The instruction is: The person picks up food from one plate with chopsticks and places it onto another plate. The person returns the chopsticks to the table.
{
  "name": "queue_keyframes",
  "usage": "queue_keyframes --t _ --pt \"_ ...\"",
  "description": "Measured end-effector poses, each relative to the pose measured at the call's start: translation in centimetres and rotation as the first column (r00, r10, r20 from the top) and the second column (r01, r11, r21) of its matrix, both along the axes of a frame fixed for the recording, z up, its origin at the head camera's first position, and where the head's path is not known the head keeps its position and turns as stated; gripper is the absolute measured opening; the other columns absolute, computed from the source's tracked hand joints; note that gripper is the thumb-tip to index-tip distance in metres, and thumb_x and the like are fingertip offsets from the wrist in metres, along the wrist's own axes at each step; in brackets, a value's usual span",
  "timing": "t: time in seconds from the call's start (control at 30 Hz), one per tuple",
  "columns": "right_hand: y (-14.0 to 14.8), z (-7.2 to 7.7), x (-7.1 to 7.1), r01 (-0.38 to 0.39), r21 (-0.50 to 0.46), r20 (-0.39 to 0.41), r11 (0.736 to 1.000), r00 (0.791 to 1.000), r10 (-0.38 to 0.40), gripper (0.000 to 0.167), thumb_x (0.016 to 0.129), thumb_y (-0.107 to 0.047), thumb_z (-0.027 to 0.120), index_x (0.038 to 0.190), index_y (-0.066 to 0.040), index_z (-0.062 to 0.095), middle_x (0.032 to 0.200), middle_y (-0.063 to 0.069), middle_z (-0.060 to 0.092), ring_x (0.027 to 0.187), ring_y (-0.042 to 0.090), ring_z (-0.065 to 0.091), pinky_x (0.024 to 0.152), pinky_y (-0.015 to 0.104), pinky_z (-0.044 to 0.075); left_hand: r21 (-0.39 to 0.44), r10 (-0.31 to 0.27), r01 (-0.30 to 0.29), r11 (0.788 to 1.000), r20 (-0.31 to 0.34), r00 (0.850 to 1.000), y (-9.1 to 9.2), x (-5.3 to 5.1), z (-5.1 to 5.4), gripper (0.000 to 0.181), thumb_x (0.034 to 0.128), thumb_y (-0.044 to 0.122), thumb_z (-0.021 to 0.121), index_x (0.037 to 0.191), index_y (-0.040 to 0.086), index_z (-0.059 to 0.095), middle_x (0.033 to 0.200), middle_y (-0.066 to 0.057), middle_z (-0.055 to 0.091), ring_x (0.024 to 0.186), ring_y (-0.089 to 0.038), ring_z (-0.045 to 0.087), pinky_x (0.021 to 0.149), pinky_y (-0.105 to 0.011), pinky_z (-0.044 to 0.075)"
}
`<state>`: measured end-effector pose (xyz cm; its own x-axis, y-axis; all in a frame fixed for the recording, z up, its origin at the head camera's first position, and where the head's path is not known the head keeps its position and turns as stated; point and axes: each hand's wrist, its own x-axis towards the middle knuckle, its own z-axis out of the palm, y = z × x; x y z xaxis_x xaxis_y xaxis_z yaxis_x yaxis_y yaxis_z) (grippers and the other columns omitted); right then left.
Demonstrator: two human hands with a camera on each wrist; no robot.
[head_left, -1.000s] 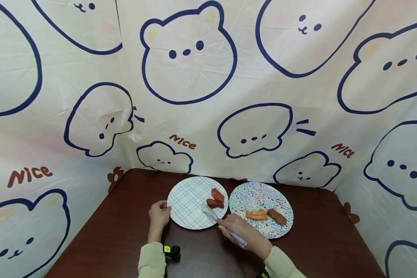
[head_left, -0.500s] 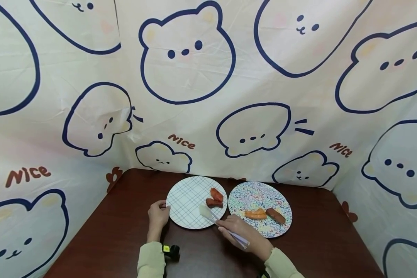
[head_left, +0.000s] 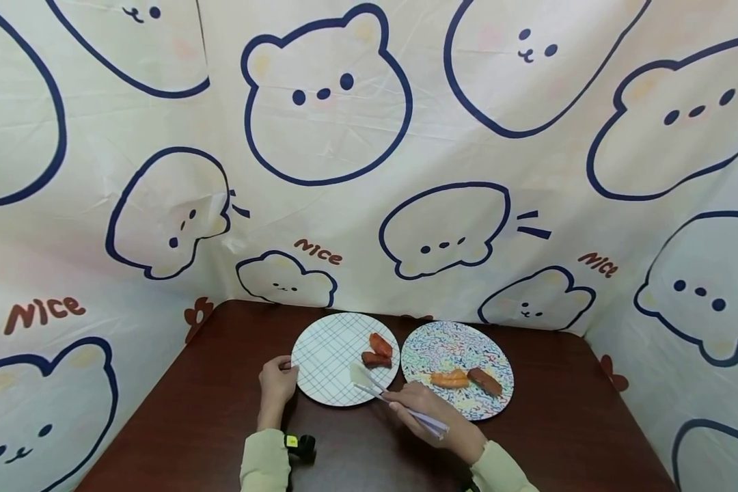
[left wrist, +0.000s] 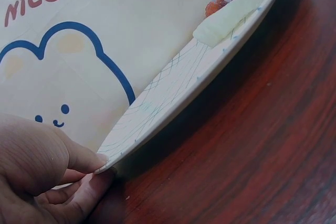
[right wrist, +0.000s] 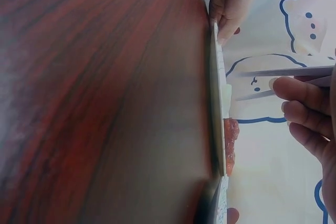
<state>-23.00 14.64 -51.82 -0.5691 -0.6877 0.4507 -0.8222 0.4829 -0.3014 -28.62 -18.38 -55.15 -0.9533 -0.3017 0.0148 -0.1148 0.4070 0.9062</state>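
My left hand [head_left: 278,384] pinches the left rim of a white plate with a blue-green grid [head_left: 326,355], thumb on top in the left wrist view. My right hand [head_left: 438,414] holds a pair of pale purple chopsticks [right wrist: 294,72]. Their tips stand spread over the plate, close to a pale green, slab-like food piece [left wrist: 228,18]. In the right wrist view the tips look apart from that piece. Beside it on the plate lie two glossy reddish-brown food pieces [head_left: 378,350], which look like meat.
A round plate with multicoloured speckles [head_left: 449,342] stands right beside the grid plate. On it lie an orange ridged piece [head_left: 450,379] and a brown oblong piece [head_left: 484,382]. The dark wooden table [head_left: 357,451] meets a cartoon-printed cloth [head_left: 332,212] behind the plates.
The chopsticks have spread apart, and the pale green piece now lies on the plate slightly left of and nearer than before. My left hand keeps its pinch on the rim.
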Motion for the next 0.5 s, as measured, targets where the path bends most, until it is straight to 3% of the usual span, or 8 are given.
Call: queue_keyframes --t 0.13,0.3,0.4,0.5 --pt "0.7 0.2 0.5 -0.023 -0.054 0.004 0.998 1.000 0.023 0.029 0.106 -0.014 0.053 0.125 -0.004 0.072 0.107 0.003 0.076 0.090 0.006 0.062 0.080 0.022 0.053 0.000 0.001 -0.001 1.000 0.008 1.000 0.2 0.0 0.1 0.036 0.0999 0.007 0.058 0.131 -0.012 0.059 0.122 -0.031 0.061 0.112 -0.046 0.061 0.085 -0.053 0.055" --pt "1.9 0.5 1.0 -0.019 -0.116 -0.039 0.993 0.999 0.014 0.024 0.102 -0.007 0.058 0.119 -0.005 0.075 0.089 -0.002 0.072 0.078 0.002 0.055 0.071 0.015 0.048 0.005 -0.012 0.012 1.000 0.007 1.000 0.2 0.0 -0.1 0.038 0.1002 0.007 0.057 0.133 -0.011 0.058 0.123 -0.031 0.060 0.113 -0.046 0.061 0.086 -0.053 0.055" --pt "2.7 0.6 1.2 0.003 -0.133 -0.046 0.991 0.999 -0.009 0.024 0.101 -0.006 0.059 0.119 -0.006 0.074 0.086 -0.002 0.068 0.078 0.002 0.055 0.071 0.018 0.049 -0.001 -0.010 0.010 1.000 0.005 1.000 0.1 -0.1 -0.3 0.038 0.0999 0.007 0.057 0.133 -0.011 0.058 0.123 -0.031 0.060 0.113 -0.046 0.061 0.086 -0.053 0.055" --pt "3.7 0.7 1.6 0.040 -0.134 -0.040 0.990 0.998 -0.045 0.023 0.101 -0.006 0.060 0.120 -0.006 0.074 0.093 -0.001 0.071 0.085 0.003 0.059 0.075 0.023 0.053 -0.010 -0.002 0.002 1.000 0.009 1.000 0.0 -0.2 -0.4 0.037 0.0999 0.007 0.057 0.133 -0.011 0.059 0.123 -0.031 0.060 0.113 -0.046 0.061 0.086 -0.053 0.055"
